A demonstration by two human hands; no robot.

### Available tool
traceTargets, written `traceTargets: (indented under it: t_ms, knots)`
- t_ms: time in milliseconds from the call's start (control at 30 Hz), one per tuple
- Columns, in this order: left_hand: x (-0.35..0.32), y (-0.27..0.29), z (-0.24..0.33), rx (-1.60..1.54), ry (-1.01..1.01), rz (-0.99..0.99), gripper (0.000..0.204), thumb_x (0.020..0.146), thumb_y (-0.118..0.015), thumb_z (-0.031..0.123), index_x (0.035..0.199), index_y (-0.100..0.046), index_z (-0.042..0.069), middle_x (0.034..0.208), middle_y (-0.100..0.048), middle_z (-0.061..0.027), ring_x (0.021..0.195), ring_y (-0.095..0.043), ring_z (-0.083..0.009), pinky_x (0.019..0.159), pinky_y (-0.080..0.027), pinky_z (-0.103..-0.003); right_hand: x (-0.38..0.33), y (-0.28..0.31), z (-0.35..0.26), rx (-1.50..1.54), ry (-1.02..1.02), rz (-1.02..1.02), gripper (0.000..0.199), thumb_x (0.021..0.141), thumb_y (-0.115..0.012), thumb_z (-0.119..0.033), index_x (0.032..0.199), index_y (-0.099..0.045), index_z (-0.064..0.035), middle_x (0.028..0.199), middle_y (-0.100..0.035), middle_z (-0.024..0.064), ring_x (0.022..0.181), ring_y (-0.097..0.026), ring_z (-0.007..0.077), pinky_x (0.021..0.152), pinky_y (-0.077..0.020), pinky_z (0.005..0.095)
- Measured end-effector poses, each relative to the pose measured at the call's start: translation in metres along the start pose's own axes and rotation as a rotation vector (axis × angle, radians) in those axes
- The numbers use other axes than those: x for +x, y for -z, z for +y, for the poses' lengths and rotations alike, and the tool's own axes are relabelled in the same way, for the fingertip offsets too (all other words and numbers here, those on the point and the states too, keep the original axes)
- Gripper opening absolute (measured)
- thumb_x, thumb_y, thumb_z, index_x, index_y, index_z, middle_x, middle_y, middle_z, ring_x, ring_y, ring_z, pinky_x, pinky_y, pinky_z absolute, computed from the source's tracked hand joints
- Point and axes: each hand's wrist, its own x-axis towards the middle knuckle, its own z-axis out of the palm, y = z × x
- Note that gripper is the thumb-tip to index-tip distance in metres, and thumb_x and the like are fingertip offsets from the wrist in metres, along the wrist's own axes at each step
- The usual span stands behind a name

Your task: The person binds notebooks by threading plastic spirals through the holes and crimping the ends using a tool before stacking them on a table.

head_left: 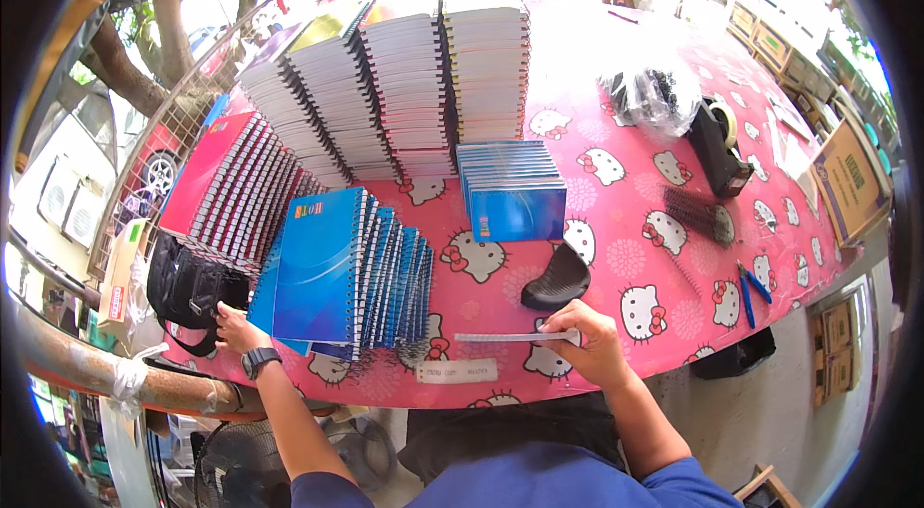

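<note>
Gripping one end of a thin pale pad (512, 337) between thumb and fingers, the right hand (592, 342) lay between four and five o'clock in the head view; the pad, seen nearly edge-on, stretched from it toward nine o'clock. The left hand (237, 327), at eight o'clock, had its fingers partly curled beside a fanned pile of blue spiral notebooks (320, 267) and near a black bag (197, 285); I could not tell whether it touched either. Red notebooks (217, 171) were stacked just past nine, and tall rows of spiral-bound books (409, 89) stood at eleven. Closer to the middle, toward two, leaned a group of smaller blue notebooks (518, 205). A black curved object (556, 279) rested at four on the pink tablecloth (621, 248), a white strip (456, 370) at six, blue-handled pliers (749, 299) between three and four, and a tape dispenser (720, 150) between two and three.
</note>
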Motion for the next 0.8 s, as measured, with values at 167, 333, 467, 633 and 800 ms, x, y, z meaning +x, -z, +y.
traceTargets:
  t_ms: [167,333,467,633,800]
  knots:
    - [-0.032,0.050,0.023,-0.097,0.032,-0.107,0.070,0.082,-0.048,0.067,0.127,-0.043,0.013,0.117,-0.057,-0.0131,0.103,-0.058,-0.0326,0.093,-0.037,-0.057,-0.010,-0.009,0.006,0.177,-0.208,0.022,0.016,0.078,-0.072,0.000,0.091,-0.063,-0.0017,0.086,-0.064,0.0036,0.076,-0.059,0.0093,0.065,-0.0478,0.0251]
    - [-0.022,0.081,0.024,-0.137,0.020,-0.184,0.080,0.075,-0.053,0.071,0.124,-0.044,0.009,0.118,-0.057,-0.0155,0.110,-0.054,-0.0347,0.099,-0.032,-0.058,-0.011,-0.014,0.014,0.161,-0.175,0.034,0.017,0.078,-0.072,0.000,0.091,-0.062,-0.0018,0.084,-0.064,0.0024,0.075,-0.056,0.0055,0.064,-0.0464,0.0231]
    - [-0.024,0.076,0.023,-0.197,-0.014,-0.124,0.079,0.073,-0.056,0.071,0.121,-0.046,0.009,0.117,-0.057,-0.0157,0.110,-0.054,-0.0334,0.099,-0.032,-0.058,-0.010,-0.009,0.016,0.129,-0.207,0.014,0.015,0.079,-0.071,0.000,0.090,-0.062,-0.0021,0.080,-0.064,0.0014,0.072,-0.055,0.0044,0.063,-0.0456,0.0221]
    - [-0.021,0.063,0.004,-0.247,-0.022,0.020,0.075,0.067,-0.064,0.069,0.109,-0.052,0.009,0.099,-0.062,-0.0131,0.098,-0.059,-0.0326,0.092,-0.035,-0.056,0.001,-0.018,0.009,0.118,-0.231,-0.003,0.016,0.077,-0.072,0.002,0.088,-0.062,-0.0011,0.081,-0.063,0.0013,0.074,-0.056,0.0061,0.066,-0.0467,0.0224]
    - [-0.025,0.103,0.047,-0.307,0.018,-0.003,0.066,0.068,-0.070,0.060,0.105,-0.058,0.007,0.098,-0.064,-0.0167,0.095,-0.060,-0.0336,0.096,-0.032,-0.052,0.005,-0.014,0.006,0.070,-0.256,0.100,0.014,0.075,-0.071,0.003,0.083,-0.061,-0.0008,0.075,-0.061,0.0008,0.069,-0.053,0.0067,0.063,-0.0454,0.0231]
